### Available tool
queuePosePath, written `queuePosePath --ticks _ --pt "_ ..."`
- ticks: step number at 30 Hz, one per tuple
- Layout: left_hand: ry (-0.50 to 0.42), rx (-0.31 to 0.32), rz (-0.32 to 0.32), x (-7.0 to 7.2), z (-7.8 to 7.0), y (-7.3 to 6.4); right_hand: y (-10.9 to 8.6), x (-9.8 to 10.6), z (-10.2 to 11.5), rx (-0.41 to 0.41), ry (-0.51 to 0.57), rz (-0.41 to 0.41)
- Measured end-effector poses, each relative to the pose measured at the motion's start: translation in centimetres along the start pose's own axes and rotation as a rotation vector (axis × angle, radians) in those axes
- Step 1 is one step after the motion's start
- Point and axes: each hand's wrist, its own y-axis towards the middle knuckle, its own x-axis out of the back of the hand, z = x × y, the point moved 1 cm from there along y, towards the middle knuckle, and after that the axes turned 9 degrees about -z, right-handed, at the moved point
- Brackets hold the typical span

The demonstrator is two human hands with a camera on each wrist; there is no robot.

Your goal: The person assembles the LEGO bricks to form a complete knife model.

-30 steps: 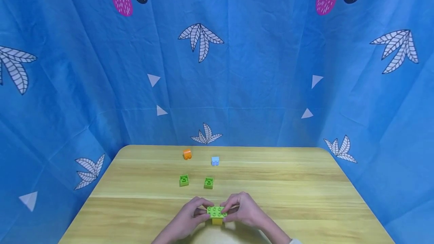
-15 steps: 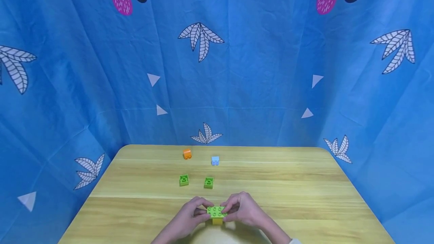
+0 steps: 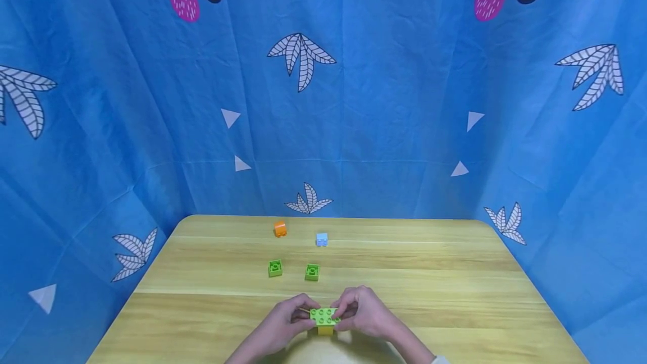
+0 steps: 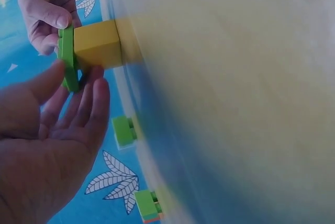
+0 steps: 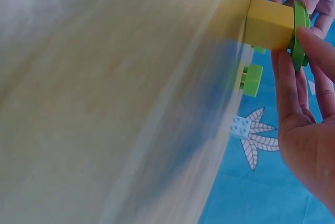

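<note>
Light green plate, long and flat, with round studs on its upper face, held on top of a yellow block at the near side of the wooden counter. Around the left end of the plate, thumb and curved fingers of the left hand, half closed, with this end pinched between; at the right end, same kind of pinch by the right hand. Yellow block standing on the counter, below the middle of the plate; dark line between both pieces in the wrist views, impossible to tell whether fully joined. Farther away, small green brick with hollow side up, and second green brick near it, also upside down. Still farther, orange piece and, to its right, pale blue brick. Behind the counter, hanging blue cloth with printed leaves.
</note>
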Motion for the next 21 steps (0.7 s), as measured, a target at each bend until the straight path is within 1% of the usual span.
queuePosePath --ticks 9,16,21 --pt "0.01 0.012 0.011 0.05 0.01 0.08 -0.01 0.1 0.01 -0.001 -0.011 0.002" --pt "0.011 0.005 0.015 -0.01 -0.03 0.2 -0.1 0.11 -0.1 0.014 0.027 0.021" --pt "0.001 0.013 0.02 0.05 -0.09 0.19 0.0 0.19 -0.11 0.019 0.003 0.028"
